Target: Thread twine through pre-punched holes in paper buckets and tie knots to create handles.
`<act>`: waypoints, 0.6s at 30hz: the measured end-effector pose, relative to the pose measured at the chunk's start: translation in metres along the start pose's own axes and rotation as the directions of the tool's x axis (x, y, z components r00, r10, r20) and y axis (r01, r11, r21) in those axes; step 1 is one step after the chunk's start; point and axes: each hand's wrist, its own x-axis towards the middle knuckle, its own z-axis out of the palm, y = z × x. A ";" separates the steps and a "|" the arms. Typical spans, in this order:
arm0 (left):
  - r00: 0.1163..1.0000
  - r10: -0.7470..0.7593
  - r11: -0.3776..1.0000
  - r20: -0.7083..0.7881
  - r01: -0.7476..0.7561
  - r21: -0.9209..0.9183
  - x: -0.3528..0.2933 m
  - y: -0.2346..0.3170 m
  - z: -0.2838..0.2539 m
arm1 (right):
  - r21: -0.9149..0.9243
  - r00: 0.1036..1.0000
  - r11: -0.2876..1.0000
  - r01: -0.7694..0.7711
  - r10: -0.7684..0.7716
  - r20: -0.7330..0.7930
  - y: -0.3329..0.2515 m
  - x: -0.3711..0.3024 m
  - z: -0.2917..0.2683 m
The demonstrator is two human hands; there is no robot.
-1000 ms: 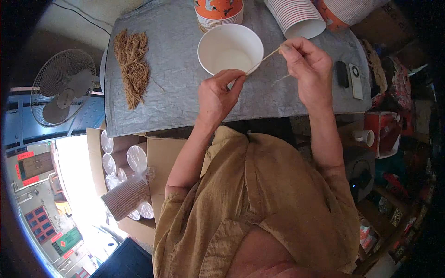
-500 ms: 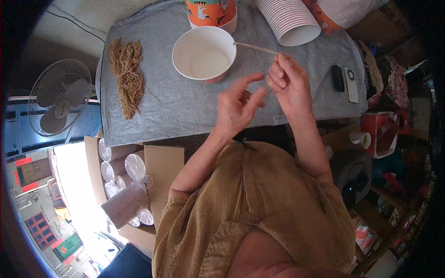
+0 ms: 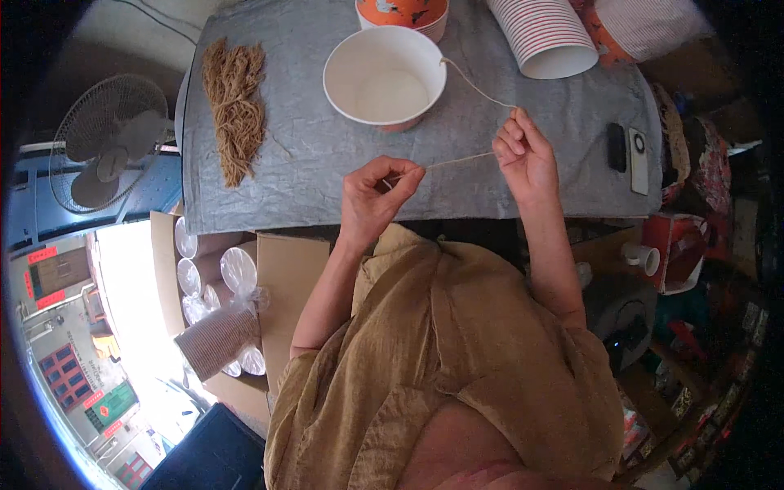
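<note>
A white paper bucket [image 3: 385, 82] stands open-side up on the grey cloth-covered table [image 3: 310, 188]. From its right rim a thin tan string [image 3: 474, 86] runs to my right hand [image 3: 527, 155], which pinches it between thumb and forefinger. Another stretch of the string goes from that hand across to my left hand [image 3: 380, 196], whose thumb and forefinger are closed on it. Between the two hands the string is pulled fairly straight; toward the bucket it sags slightly. A bundle of tan strings [image 3: 235, 114] lies at the table's left.
Behind the bucket is an orange patterned bucket [image 3: 403, 15]. Nested white buckets [image 3: 551, 41] lie at the back right. A black object [image 3: 616, 147] and a pale phone-like object [image 3: 638, 159] rest near the right edge. Left below, a cardboard box [image 3: 290, 286] holds wrapped stacks.
My left hand has moved left and down and now pinches the string, drawing a length out from the right hand. The table things appear shifted slightly up and right in view.
</note>
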 end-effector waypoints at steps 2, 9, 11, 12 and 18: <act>0.999 0.029 1.000 -0.026 -0.029 0.000 0.001 0.008 0.000 | 0.012 0.999 1.000 -0.029 0.029 0.017 0.008 0.002 -0.006; 0.962 0.270 0.876 0.032 -0.259 0.407 0.005 0.022 -0.003 | -0.920 0.844 -0.069 0.387 -0.376 0.383 0.035 -0.025 0.036; 0.953 0.284 0.858 0.102 -0.300 0.418 0.006 0.024 -0.002 | -0.904 0.949 0.289 0.315 -0.066 0.310 0.046 -0.036 0.049; 0.953 0.285 0.859 0.102 -0.301 0.415 0.007 0.025 0.000 | -0.893 0.975 0.420 0.160 0.075 0.210 0.049 -0.040 0.058; 0.956 0.284 0.890 0.078 -0.293 0.350 0.011 0.023 -0.005 | -0.920 0.949 0.318 0.231 0.135 0.285 0.048 -0.032 0.041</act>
